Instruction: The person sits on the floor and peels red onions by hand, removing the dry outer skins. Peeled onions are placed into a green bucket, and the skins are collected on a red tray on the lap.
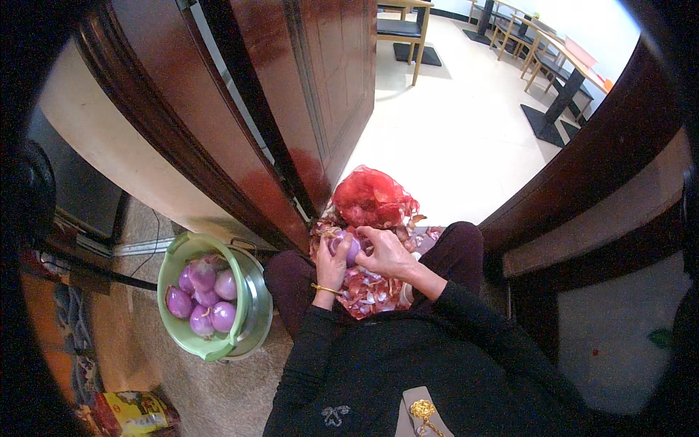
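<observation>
Between my knees, my left hand [331, 263] holds a red onion [350, 248] with its purple skin showing. My right hand [390, 254] is at the onion's right side, thumb and forefinger bent against it. Whether a bit of peel is pinched between those fingertips is too small to tell. Below both hands lies a heap of loose onion skins [371, 295], dark red and pale. Just beyond the hands sits a red mesh bag [372, 195], its contents hardly visible through the net.
To my left, a green plastic basin [169, 322] with several smooth purple onions [202, 276] rests on a metal pot [262, 311]. A wooden door [338, 87] stands ajar ahead. Chairs [407, 30] and tables fill the bright room beyond. A yellow-red packet [134, 412] lies lower left.
</observation>
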{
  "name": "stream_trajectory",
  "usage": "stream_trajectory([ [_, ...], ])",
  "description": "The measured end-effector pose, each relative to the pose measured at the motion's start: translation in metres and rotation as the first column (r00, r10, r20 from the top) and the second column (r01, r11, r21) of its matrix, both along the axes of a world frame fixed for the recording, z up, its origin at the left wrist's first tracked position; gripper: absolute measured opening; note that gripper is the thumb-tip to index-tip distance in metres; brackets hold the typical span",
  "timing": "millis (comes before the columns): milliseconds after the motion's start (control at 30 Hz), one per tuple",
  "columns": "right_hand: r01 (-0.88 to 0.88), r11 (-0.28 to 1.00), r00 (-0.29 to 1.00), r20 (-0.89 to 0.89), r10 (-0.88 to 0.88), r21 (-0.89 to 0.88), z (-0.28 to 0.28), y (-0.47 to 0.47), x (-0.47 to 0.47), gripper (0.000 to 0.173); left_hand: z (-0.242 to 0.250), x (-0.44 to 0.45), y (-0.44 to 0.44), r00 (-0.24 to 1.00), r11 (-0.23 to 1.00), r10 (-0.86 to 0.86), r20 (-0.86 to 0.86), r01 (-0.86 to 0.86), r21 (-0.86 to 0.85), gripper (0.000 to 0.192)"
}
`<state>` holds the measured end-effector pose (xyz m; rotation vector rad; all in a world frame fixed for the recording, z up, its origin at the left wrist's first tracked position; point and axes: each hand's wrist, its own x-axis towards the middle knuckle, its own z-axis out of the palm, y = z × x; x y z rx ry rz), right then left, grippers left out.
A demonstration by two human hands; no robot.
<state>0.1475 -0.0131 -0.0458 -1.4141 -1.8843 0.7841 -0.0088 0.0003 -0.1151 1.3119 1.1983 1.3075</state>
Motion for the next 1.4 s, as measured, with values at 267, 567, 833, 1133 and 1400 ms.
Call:
stream_trajectory([
  [267,0.047,0.997,0.999,-0.004,-0.047,0.065,-0.018,-0.001,-0.002,0.034,0.011,0.005,-0.004,0.984,0.998,0.050,-0.170,-0.043,0.045,0.049],
  [567,0.119,0.973,0.993,-0.003,-0.121,0.195,-0.048,0.005,-0.004,0.024,0.004,0.003,-0.002,0.985,0.997,0.072,-0.160,-0.065,0.047,0.048],
  [833,0.165,0.977,0.986,-0.057,-0.158,0.136,-0.043,0.003,-0.007,0.025,-0.003,-0.001,0.001,0.962,0.993,0.093,-0.256,-0.069,0.101,0.048],
  [1133,-0.058,0.973,0.998,0.023,0.054,0.224,-0.056,0.016,0.005,0.026,-0.003,0.002,0.004,0.976,0.999,-0.020,-0.218,0.028,0.033,0.045],
  [1400,0.241,0.968,0.968,-0.084,-0.235,0.068,-0.072,0.023,0.002,0.016,-0.008,0.004,0.003,0.987,0.999,-0.050,-0.153,0.049,-0.012,0.047],
])
